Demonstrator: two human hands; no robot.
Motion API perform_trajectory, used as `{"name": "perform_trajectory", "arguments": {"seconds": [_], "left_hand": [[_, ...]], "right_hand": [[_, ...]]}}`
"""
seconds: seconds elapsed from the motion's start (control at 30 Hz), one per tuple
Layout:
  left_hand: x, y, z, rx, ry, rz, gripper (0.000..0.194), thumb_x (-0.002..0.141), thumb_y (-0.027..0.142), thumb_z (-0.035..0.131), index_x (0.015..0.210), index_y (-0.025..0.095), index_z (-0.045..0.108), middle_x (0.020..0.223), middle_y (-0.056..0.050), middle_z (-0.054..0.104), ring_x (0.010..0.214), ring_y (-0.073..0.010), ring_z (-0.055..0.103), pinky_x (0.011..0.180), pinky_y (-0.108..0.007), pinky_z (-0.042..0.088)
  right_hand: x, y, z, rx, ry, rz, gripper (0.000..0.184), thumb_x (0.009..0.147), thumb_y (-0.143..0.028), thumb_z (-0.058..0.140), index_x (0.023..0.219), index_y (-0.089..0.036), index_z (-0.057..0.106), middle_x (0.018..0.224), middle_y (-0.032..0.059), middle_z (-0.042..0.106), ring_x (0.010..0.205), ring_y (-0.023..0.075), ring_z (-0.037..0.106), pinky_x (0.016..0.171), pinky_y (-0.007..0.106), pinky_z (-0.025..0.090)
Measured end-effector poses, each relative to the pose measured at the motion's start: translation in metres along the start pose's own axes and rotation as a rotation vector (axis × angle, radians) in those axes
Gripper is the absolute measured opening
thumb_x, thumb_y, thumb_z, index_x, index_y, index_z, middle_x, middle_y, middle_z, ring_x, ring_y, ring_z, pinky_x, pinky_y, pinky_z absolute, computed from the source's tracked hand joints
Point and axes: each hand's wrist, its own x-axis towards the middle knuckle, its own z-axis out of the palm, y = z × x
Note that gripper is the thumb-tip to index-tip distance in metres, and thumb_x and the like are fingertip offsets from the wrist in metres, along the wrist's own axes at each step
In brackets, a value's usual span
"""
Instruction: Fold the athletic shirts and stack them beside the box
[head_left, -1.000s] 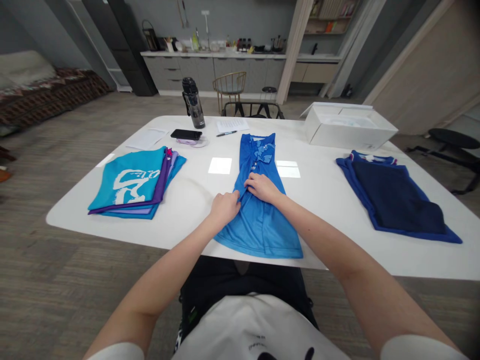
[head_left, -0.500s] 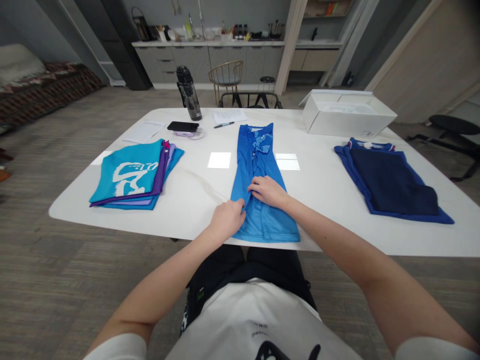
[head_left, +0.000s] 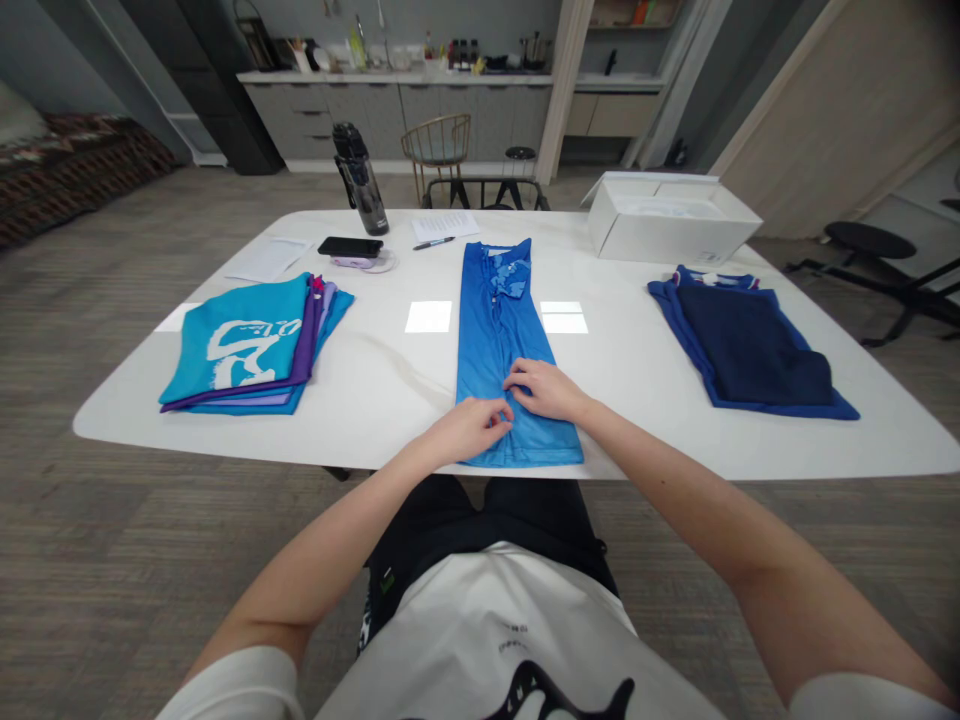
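A blue shirt (head_left: 491, 345), folded into a long narrow strip, lies on the white table in front of me. It shades from darker blue at the collar to lighter blue at the hem, with a patterned patch near the top. Over its lower left part lies my left hand (head_left: 474, 428), fingers loosely bent and apart, tips near the middle of the cloth. My right hand (head_left: 550, 390) rests on the lower right part, its slightly curled fingers apart and touching the fabric. The fingertips of both hands nearly meet at the centre.
To the left is a stack of folded turquoise and purple clothes (head_left: 240, 345); to the right, folded navy and blue clothes (head_left: 757, 345). Farther back on the table (head_left: 360, 430) are a bottle (head_left: 364, 185), a phone (head_left: 350, 247), papers (head_left: 266, 258), a pen (head_left: 433, 243) and a white box (head_left: 675, 235).
My left hand has moved right, from the shirt's left edge toward its middle, and its pinch on the edge has loosened. The right hand stays on the cloth. The view has shifted slightly.
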Motion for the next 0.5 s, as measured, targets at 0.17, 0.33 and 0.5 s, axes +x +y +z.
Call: {"name": "perform_trajectory", "arguments": {"seconds": [0.17,0.33,0.5], "left_hand": [[0.007,-0.040,-0.010,0.091,-0.017,0.120,0.020,0.094,0.025,0.057,0.109,0.023,0.071,0.104,-0.003,0.072,0.090,-0.0181,0.067,0.087,-0.028,0.052],[0.005,-0.053,0.002,0.178,0.008,0.201,0.020,0.098,0.030,0.058,0.113,0.024,0.069,0.108,-0.005,0.069,0.105,-0.0211,0.064,0.100,-0.033,0.048],[0.001,-0.045,0.012,0.302,0.037,0.174,0.024,0.100,0.039,0.056,0.117,0.024,0.067,0.111,-0.007,0.068,0.106,-0.0229,0.063,0.097,-0.034,0.049]], "right_hand": [[-0.005,-0.001,0.010,0.020,0.022,0.031,0.025,0.101,-0.036,0.055,0.113,-0.023,0.073,0.109,0.0084,0.064,0.102,0.0240,0.060,0.087,0.035,0.042],[-0.009,-0.001,0.015,-0.001,0.020,0.025,0.033,0.103,-0.046,0.051,0.117,-0.024,0.070,0.113,0.0100,0.062,0.103,0.0252,0.058,0.087,0.037,0.039],[-0.012,-0.001,0.013,-0.009,-0.006,0.011,0.040,0.099,-0.056,0.055,0.118,-0.023,0.069,0.115,0.0114,0.061,0.104,0.0271,0.056,0.089,0.039,0.038]]}}
